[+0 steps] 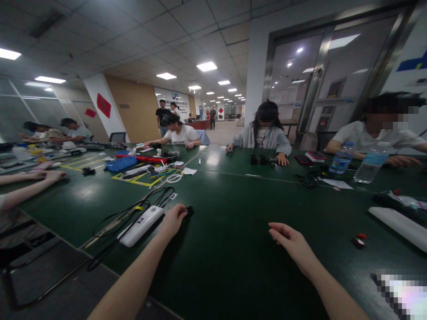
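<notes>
My left hand (173, 221) is closed on a small black object (190, 211) at the table surface, gripped between thumb and fingers; its kind is too small to make out. Beside that hand lies a white power strip (142, 226) marked "2", with black cables (133, 201) looped around it. On the right, my right hand (289, 242) is over the green table (230, 249) with nothing in it, its fingers loosely stretched and the thumb apart. A small red and silver object (359, 240) lies to the right of that hand.
A long white bar (400, 224) and a phone-like bright screen (405, 291) are at right. Two water bottles (371, 163) stand farther back. A blue basket (121, 163) and wires lie left. Other people sit around the table; another person's hands (53, 175) rest at far left.
</notes>
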`<state>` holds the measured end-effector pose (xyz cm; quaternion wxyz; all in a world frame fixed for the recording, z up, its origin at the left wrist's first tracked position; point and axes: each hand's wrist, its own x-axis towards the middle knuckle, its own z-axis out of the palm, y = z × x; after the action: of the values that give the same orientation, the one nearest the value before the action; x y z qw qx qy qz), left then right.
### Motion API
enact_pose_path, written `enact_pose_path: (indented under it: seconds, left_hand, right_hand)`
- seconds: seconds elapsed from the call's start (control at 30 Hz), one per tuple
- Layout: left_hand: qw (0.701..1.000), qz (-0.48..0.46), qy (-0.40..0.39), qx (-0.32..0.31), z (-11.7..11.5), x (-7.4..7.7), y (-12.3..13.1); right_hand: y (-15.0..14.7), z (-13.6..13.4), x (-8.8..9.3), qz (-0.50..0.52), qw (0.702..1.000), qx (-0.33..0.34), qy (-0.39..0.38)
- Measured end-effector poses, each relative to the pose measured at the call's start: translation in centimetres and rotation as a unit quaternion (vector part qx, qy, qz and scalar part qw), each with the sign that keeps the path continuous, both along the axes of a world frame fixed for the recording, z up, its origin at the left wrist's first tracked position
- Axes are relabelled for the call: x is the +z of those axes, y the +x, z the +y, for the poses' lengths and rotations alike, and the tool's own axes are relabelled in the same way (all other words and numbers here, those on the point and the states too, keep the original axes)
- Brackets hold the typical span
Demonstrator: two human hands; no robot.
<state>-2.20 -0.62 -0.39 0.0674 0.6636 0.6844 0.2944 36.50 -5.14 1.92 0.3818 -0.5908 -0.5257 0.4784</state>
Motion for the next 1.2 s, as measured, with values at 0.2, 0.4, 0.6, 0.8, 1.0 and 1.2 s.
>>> enact_pose_path:
  seconds: [0.2, 0.4, 0.6, 0.8, 1.0, 1.2]
  left_hand:
    - [1.000, 0.016, 0.014, -0.023, -0.2, -0.2, -0.3]
    - [0.999, 0.037, 0.006, -0.038, -0.4, 0.1, 0.0]
    - [0.999, 0.021, 0.000, -0.048, -0.1, -0.2, -0.2]
    - [0.999, 0.025, 0.003, -0.047, -0.2, 0.0, -0.4]
    - [0.999, 0.019, 0.007, -0.043, -0.3, -0.2, -0.4]
    - [0.998, 0.022, 0.015, -0.050, 0.1, -0.6, -0.7]
  right_hand:
    - [0.4, 0.3, -0.7, 0.007, 1.000, 0.011, 0.004]
    - [0.2, 0.2, -0.4, 0.001, 1.000, 0.002, 0.000]
    - [0.3, 0.3, -0.6, 0.008, 1.000, 0.000, 0.003]
    - [0.5, 0.5, -0.9, 0.000, 1.000, 0.005, 0.003]
    - [0.5, 0.5, -1.1, -0.002, 1.000, 0.002, 0.000]
    - [0.4, 0.5, -1.0, 0.003, 1.000, 0.003, 0.005]
